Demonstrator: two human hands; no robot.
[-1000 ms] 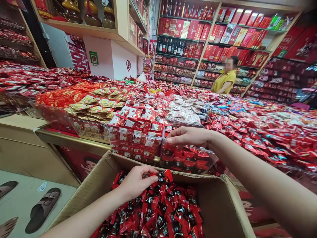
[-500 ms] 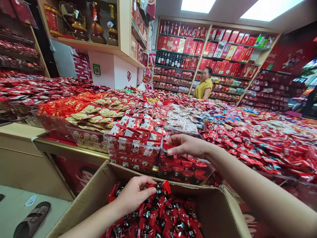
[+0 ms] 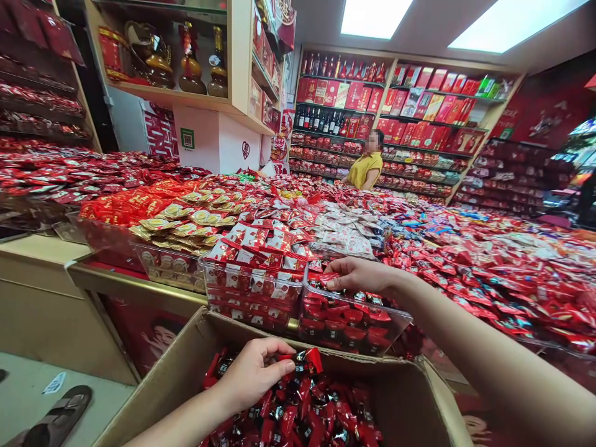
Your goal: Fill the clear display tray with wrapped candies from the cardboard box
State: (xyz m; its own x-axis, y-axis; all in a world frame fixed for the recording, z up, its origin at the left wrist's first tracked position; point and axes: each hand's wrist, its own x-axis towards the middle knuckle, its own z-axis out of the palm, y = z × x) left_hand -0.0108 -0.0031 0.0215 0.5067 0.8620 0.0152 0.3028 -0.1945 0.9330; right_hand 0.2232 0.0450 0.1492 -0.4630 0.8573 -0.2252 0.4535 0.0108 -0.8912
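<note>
My left hand (image 3: 255, 374) is inside a cardboard box (image 3: 404, 388), its thumb and fingers closed on a red-and-black wrapped candy (image 3: 309, 360). Beneath it lies a heap of the same wrapped candies (image 3: 302, 413). My right hand (image 3: 365, 276) reaches over the rim of a clear plastic bin (image 3: 356, 310), which holds matching candies in lined-up rows. Its fingertips are pinched on a red wrapped candy (image 3: 319, 282) near the bin's left wall; the fingers partly hide it.
Left of that bin stands another clear bin (image 3: 254, 288) of red-and-white packets. Gold packets (image 3: 189, 223), white packets (image 3: 347, 226) and many red ones cover the display. A person in yellow (image 3: 366, 171) stands before the back shelves. A sandal (image 3: 65, 413) is on the floor.
My right hand has lowered slightly toward the bin, where more candies now show along the top. My left hand holds its candy much as before. The person in yellow appears farther left.
</note>
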